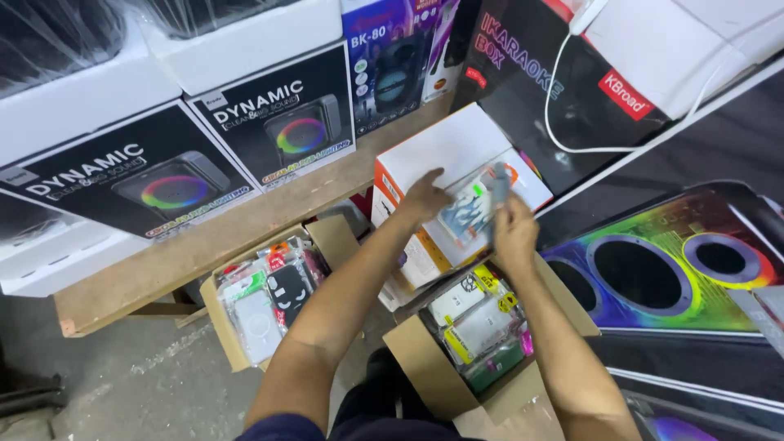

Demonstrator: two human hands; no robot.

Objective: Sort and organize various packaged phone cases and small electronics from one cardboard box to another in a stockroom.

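My left hand (425,198) rests on a white and orange box (445,151) and grips the left edge of a clear packet holding a phone case (465,214). My right hand (513,233) pinches the same packet at its right side, with a grey strip sticking up above the fingers. Directly below my right hand stands an open cardboard box (425,359) filled with several packaged phone cases.
A second open carton (219,314) of packaged phone cases sits on the floor at left. Black and white speaker boxes (278,114) stand on a wooden shelf (188,253) behind. A large speaker with rainbow rings (678,269) lies at right. A white cable (563,106) hangs above.
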